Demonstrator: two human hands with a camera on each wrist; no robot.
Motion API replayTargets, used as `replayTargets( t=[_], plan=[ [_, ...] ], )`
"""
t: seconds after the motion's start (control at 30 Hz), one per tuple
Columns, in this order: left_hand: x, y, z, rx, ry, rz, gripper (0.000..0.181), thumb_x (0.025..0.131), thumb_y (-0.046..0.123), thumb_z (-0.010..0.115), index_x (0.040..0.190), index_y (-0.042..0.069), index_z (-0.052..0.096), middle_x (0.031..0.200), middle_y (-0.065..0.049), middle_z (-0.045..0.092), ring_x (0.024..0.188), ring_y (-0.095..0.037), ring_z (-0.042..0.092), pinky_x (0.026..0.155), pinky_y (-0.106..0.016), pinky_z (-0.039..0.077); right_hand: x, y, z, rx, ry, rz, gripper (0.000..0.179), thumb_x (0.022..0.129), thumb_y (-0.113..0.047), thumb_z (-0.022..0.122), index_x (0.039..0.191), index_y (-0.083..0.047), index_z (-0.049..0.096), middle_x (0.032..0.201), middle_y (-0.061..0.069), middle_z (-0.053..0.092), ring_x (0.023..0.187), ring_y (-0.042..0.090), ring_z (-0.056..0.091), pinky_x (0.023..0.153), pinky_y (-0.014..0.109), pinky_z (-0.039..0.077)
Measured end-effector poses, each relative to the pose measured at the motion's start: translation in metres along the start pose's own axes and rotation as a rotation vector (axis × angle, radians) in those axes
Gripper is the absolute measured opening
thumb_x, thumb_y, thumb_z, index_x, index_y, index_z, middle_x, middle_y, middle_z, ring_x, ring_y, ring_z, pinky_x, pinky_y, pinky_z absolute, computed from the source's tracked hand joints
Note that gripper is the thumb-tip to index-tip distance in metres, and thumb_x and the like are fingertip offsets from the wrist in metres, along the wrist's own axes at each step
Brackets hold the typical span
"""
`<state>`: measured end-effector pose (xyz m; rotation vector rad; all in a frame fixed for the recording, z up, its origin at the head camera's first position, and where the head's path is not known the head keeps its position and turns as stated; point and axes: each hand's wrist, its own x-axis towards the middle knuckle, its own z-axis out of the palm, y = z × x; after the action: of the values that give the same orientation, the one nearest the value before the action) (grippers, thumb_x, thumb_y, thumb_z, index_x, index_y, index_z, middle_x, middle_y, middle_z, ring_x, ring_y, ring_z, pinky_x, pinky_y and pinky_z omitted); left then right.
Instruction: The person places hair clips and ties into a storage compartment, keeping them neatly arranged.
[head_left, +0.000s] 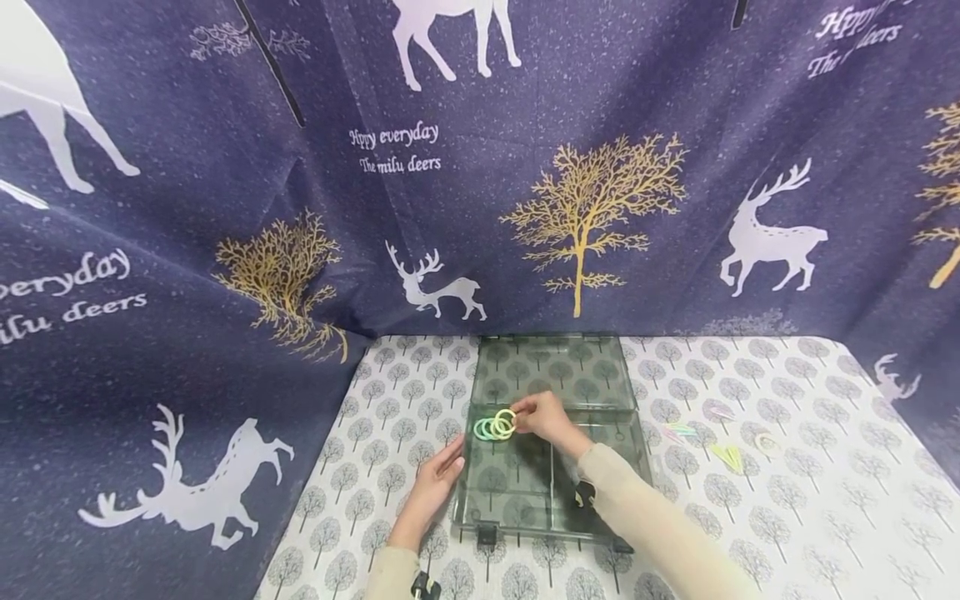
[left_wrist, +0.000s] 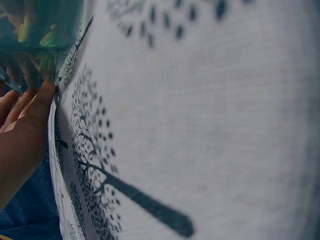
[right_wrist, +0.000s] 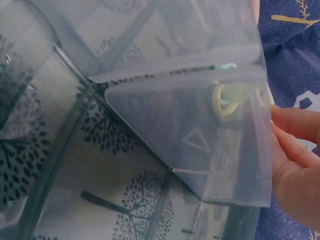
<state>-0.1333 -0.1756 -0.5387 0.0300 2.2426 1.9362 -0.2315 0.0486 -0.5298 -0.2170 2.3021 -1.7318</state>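
A see-through grey-green plastic case (head_left: 517,527) lies with its lid (head_left: 555,371) folded back behind it. Over its left compartment, at the back, several yellow and mint-green hair ties (head_left: 486,429) overlap one another. My right hand (head_left: 546,417) reaches in from the right and pinches a yellow hair tie (head_left: 505,425) at the right end of this group. In the right wrist view, the clear plastic wall (right_wrist: 185,140) stands in front of the hair ties. Straight fingers of my left hand (head_left: 438,479) rest against the case's left side; the left wrist view shows the fingertips at that wall.
Right of the case, on the tree-print cloth (head_left: 787,500), lie a yellow hair clip (head_left: 727,457), small pink and blue clips (head_left: 678,430), a purple clip (head_left: 717,412) and a pale ring (head_left: 767,443). A blue deer-print curtain (head_left: 465,208) hangs behind.
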Motion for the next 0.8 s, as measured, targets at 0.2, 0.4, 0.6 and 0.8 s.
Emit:
replayTargets(
  t=[0.2, 0.4, 0.6, 0.8],
  plan=[
    [0.009, -0.015, -0.002, -0.013, -0.008, -0.001, 0.048, 0.099, 0.005, 0.049, 0.145, 0.001, 0.038, 0.148, -0.020, 0.037, 0.137, -0.038, 0.034, 0.113, -0.045, 0.027, 0.001, 0.001, 0.005, -0.037, 0.039, 0.006, 0.015, 0.081, 0.010, 0.066, 0.095, 0.013, 0.069, 0.078, 0.017, 0.070, 0.069, 0.027, 0.071, 0.070, 0.042, 0.062],
    [0.017, -0.034, -0.002, 0.002, 0.002, 0.000, 0.049, 0.099, 0.010, 0.050, 0.146, 0.007, 0.039, 0.149, -0.015, 0.038, 0.137, -0.034, 0.035, 0.114, -0.042, 0.027, 0.001, -0.001, 0.008, -0.104, 0.085, 0.024, 0.014, 0.079, 0.010, 0.067, 0.092, 0.012, 0.070, 0.075, 0.014, 0.070, 0.067, 0.024, 0.069, 0.067, 0.039, 0.062],
    [0.017, -0.039, -0.002, 0.015, 0.013, -0.002, 0.048, 0.099, 0.012, 0.051, 0.146, 0.009, 0.040, 0.149, -0.013, 0.040, 0.137, -0.033, 0.037, 0.113, -0.041, 0.029, 0.000, -0.004, 0.012, -0.201, 0.105, 0.020, 0.013, 0.079, 0.010, 0.064, 0.089, 0.010, 0.071, 0.074, 0.014, 0.069, 0.063, 0.022, 0.068, 0.059, 0.033, 0.061],
    [0.016, -0.038, -0.004, 0.011, 0.011, 0.000, 0.048, 0.099, 0.012, 0.051, 0.146, 0.010, 0.040, 0.149, -0.013, 0.039, 0.137, -0.033, 0.037, 0.114, -0.041, 0.028, 0.001, -0.002, 0.014, -0.304, 0.110, -0.026, 0.011, 0.080, 0.008, 0.065, 0.089, 0.008, 0.072, 0.073, 0.012, 0.070, 0.060, 0.018, 0.067, 0.052, 0.028, 0.058]
  ],
)
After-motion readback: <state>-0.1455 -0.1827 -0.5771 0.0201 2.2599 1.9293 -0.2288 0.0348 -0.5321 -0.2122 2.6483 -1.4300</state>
